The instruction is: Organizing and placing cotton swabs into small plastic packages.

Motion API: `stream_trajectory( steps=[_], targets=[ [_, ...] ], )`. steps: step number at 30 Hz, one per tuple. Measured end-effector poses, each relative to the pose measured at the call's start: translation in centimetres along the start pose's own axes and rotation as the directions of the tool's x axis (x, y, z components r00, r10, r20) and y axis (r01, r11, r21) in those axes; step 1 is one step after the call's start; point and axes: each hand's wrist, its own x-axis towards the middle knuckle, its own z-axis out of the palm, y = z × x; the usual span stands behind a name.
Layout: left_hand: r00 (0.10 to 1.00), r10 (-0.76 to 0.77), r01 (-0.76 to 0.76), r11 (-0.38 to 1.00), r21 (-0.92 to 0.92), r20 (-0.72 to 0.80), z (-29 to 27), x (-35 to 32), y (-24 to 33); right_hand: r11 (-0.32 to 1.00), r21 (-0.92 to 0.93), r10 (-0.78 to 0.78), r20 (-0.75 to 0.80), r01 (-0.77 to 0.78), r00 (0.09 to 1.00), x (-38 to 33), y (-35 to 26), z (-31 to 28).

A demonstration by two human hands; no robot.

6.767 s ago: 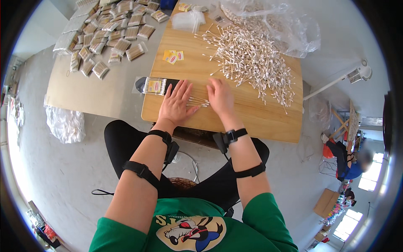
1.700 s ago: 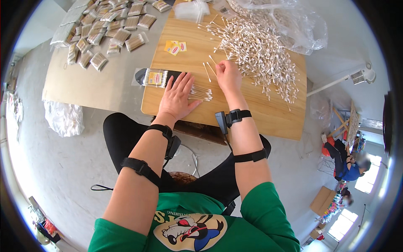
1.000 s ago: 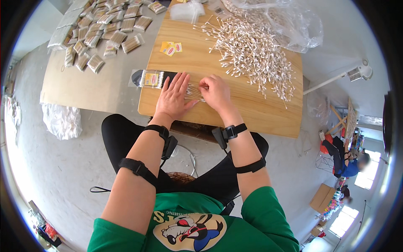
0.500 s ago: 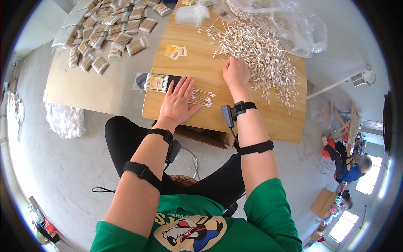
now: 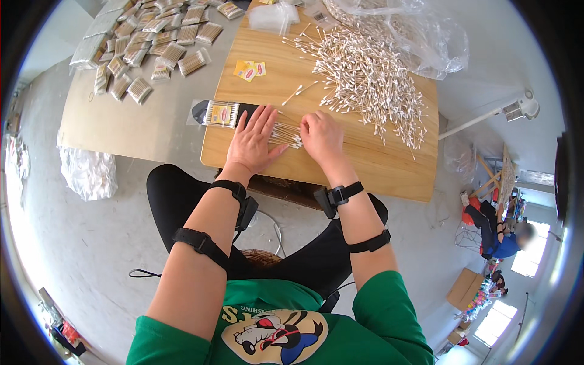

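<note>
Cotton swabs (image 5: pixel 286 132) are lying in a small aligned bundle on the wooden surface (image 5: pixel 365 164), and in the head view, the only one here, both hands are pressing in on that bundle from either side. The left hand (image 5: pixel 254 141) is lying flat with fingers spread, its grip released, likely acting as a stop so the sticks are squaring up against it. The right hand (image 5: pixel 321 136) is curling loosely over the bundle's other end, nudging rather than grasping; its fingertips are hidden, so whether any swab is pinched I cannot tell. Just left of the left hand, a filled clear packet (image 5: pixel 220 114) is resting across a dark holder. Beyond the hands, a large loose heap of swabs (image 5: pixel 371 79) is spreading toward a crumpled plastic bag (image 5: pixel 420 36), within easy reach. Finished packets (image 5: pixel 152 48) are lying in rows on the paler board at far left, well apart.
</note>
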Motion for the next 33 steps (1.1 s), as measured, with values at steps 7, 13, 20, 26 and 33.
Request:
stream_trajectory(
  steps=[7,13,20,26,33],
  targets=[
    [1.0,0.009,-0.01,0.999,0.046,0.006,-0.1,-0.1,-0.2,0.993,0.122,-0.006,0.071,-0.002,0.997,1.3,0.2,0.2],
    [1.0,0.017,-0.017,0.999,0.043,0.014,-0.2,0.0,0.1,0.995,-0.087,-0.059,-0.145,0.047,0.988,6.0,3.3,1.4],
    [1.0,0.02,-0.02,1.0,-0.015,-0.011,-0.2,-0.2,-0.1,0.994,-0.083,-0.068,0.032,0.07,0.997,5.5,2.1,1.1],
    [0.996,0.023,-0.027,0.998,-0.052,-0.085,0.0,-0.2,0.0,0.995,0.093,-0.044,0.184,0.027,0.982,3.0,0.1,0.6],
    [0.998,0.037,-0.037,0.999,-0.017,-0.048,0.0,-0.1,-0.3,0.994,0.1,-0.041,0.028,0.038,0.999,9.1,-1.6,2.2]
  ],
)
